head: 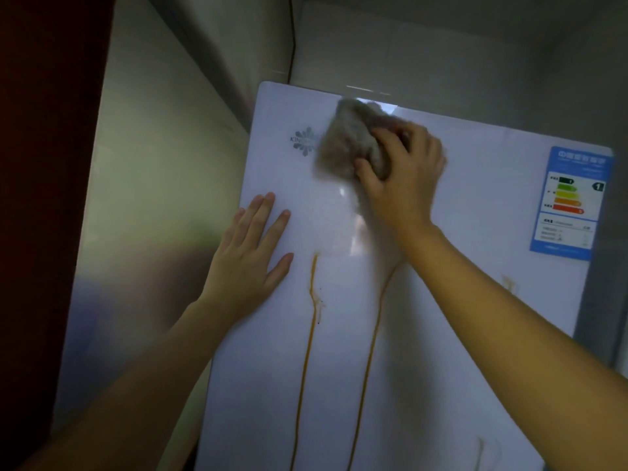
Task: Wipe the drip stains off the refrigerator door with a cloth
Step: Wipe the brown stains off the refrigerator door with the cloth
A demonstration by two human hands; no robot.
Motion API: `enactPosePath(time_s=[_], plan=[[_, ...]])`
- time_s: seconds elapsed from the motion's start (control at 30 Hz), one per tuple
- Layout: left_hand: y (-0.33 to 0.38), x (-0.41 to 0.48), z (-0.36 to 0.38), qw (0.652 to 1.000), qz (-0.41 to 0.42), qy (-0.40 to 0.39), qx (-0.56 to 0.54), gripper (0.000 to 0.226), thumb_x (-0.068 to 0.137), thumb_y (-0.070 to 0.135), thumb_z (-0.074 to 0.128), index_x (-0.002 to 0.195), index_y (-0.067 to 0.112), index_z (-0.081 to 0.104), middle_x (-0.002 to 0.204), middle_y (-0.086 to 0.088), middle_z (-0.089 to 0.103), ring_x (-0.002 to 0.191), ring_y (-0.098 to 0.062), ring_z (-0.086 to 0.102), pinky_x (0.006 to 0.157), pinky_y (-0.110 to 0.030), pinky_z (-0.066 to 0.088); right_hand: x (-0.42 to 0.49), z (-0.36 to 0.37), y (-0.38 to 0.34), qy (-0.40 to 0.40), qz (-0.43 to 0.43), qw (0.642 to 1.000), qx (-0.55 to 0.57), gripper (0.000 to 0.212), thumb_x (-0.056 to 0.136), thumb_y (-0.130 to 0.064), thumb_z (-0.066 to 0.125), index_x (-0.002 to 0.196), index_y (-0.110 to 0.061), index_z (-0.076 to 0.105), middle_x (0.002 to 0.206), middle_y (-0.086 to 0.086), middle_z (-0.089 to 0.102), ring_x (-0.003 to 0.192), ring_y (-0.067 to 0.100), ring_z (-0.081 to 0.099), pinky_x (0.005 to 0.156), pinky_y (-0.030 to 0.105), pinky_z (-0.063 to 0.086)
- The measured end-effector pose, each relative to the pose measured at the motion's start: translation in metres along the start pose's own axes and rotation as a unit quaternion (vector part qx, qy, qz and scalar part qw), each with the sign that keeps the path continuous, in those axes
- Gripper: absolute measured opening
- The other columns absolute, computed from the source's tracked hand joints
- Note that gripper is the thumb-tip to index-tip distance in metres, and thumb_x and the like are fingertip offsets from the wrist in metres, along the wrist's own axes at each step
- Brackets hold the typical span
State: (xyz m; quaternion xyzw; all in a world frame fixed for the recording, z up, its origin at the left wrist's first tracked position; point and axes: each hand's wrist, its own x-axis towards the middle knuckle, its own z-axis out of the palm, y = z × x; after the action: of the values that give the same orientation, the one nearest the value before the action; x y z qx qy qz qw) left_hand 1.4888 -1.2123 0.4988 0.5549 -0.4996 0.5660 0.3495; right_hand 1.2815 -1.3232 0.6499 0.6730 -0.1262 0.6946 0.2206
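Note:
The white refrigerator door [475, 198] fills the middle and right of the head view. My right hand [404, 178] presses a crumpled grey-brown cloth [346, 141] against the door near its top edge. My left hand [251, 253] lies flat on the door's left side, fingers spread, holding nothing. Two long orange-brown drip stains run down the door: one [307, 351] starts just right of my left hand, the other [370, 351] starts under my right wrist. Fainter stains show at the right [509, 283] and near the bottom [481, 453].
A blue energy label [571, 202] is stuck at the door's upper right. A snowflake logo [304, 142] sits left of the cloth. A pale wall [153, 198] stands close on the left, a dark reddish surface [44, 164] at the far left.

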Motion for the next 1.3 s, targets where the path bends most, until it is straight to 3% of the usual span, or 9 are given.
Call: enactPosePath(time_s=[0.1,0.2,0.33,0.47,0.57,0.7,0.83,1.1,1.3], plan=[[-0.001,0.000,0.000,1.000,0.004,0.002,-0.001,0.063,0.104,0.045,0.041,0.157,0.010,0.037,0.167,-0.017,0.024,0.157,-0.031,0.020,0.129,-0.047,0.017,0.028,0.030,-0.042,-0.045,-0.044,0.998,0.017,0.047,0.088,-0.048,0.064,0.130,-0.026,0.065,0.136,0.005,0.055,0.128,0.028,0.045,0.108,0.048,0.035],[-0.001,-0.001,0.002,1.000,-0.001,0.005,0.004,0.063,0.103,0.046,0.042,0.156,0.011,0.038,0.165,-0.018,0.029,0.155,-0.033,0.025,0.129,-0.046,0.017,0.009,0.048,-0.076,-0.069,-0.119,0.990,0.021,0.045,0.087,-0.040,0.071,0.125,-0.016,0.068,0.133,0.015,0.060,0.125,0.036,0.054,0.108,0.042,0.033],[-0.001,-0.001,0.003,1.000,-0.013,0.009,0.008,0.061,0.104,0.048,0.040,0.153,0.011,0.044,0.156,-0.020,0.043,0.148,-0.038,0.037,0.126,-0.048,0.022,-0.028,0.029,-0.048,-0.099,-0.174,0.980,0.013,0.047,0.091,-0.044,0.067,0.130,-0.019,0.066,0.135,0.012,0.058,0.126,0.032,0.047,0.104,0.045,0.037],[0.002,0.000,0.001,1.000,-0.002,0.009,0.005,0.062,0.104,0.044,0.042,0.156,0.010,0.038,0.167,-0.016,0.026,0.157,-0.031,0.021,0.129,-0.047,0.017,-0.007,0.007,-0.004,-0.039,-0.084,0.995,-0.022,0.049,0.086,-0.045,0.071,0.129,-0.023,0.067,0.131,0.010,0.058,0.120,0.027,0.043,0.100,0.042,0.036],[0.002,-0.001,0.001,1.000,-0.003,0.007,0.005,0.063,0.104,0.043,0.042,0.157,0.010,0.036,0.168,-0.016,0.024,0.157,-0.030,0.018,0.129,-0.047,0.016,0.022,0.013,-0.016,-0.017,-0.022,1.000,-0.003,0.046,0.087,-0.046,0.068,0.129,-0.027,0.066,0.132,0.005,0.056,0.121,0.028,0.046,0.102,0.041,0.033],[0.001,-0.001,0.001,1.000,-0.001,0.000,0.008,0.064,0.104,0.044,0.041,0.158,0.011,0.034,0.169,-0.014,0.021,0.158,-0.028,0.016,0.130,-0.046,0.015,0.012,0.028,-0.038,-0.055,-0.075,0.996,0.011,0.049,0.090,-0.047,0.065,0.133,-0.025,0.063,0.137,0.006,0.055,0.127,0.028,0.044,0.106,0.044,0.034],[0.000,0.001,-0.002,1.000,0.002,0.004,0.017,0.063,0.103,0.045,0.043,0.155,0.010,0.040,0.166,-0.016,0.027,0.156,-0.031,0.023,0.127,-0.048,0.021,-0.025,0.003,0.001,-0.070,-0.142,0.987,-0.015,0.050,0.088,-0.046,0.070,0.133,-0.024,0.065,0.134,0.008,0.058,0.123,0.032,0.050,0.100,0.045,0.038],[0.010,0.027,-0.005,0.998,0.005,0.016,0.055,0.057,0.101,0.045,0.043,0.142,0.006,0.056,0.159,-0.022,0.039,0.146,-0.041,0.040,0.121,-0.055,0.026,-0.037,-0.060,0.078,-0.054,-0.011,0.997,-0.047,0.051,0.088,-0.042,0.067,0.135,-0.022,0.062,0.136,0.009,0.053,0.123,0.033,0.044,0.100,0.045,0.038],[0.045,0.089,-0.002,0.996,0.075,-0.014,0.038,0.063,0.101,0.047,0.037,0.151,0.010,0.045,0.162,-0.020,0.035,0.150,-0.037,0.034,0.123,-0.053,0.024,-0.059,-0.064,0.081,-0.085,-0.090,0.990,-0.072,0.051,0.088,-0.045,0.067,0.133,-0.022,0.065,0.131,0.009,0.057,0.120,0.032,0.048,0.095,0.044,0.041]])
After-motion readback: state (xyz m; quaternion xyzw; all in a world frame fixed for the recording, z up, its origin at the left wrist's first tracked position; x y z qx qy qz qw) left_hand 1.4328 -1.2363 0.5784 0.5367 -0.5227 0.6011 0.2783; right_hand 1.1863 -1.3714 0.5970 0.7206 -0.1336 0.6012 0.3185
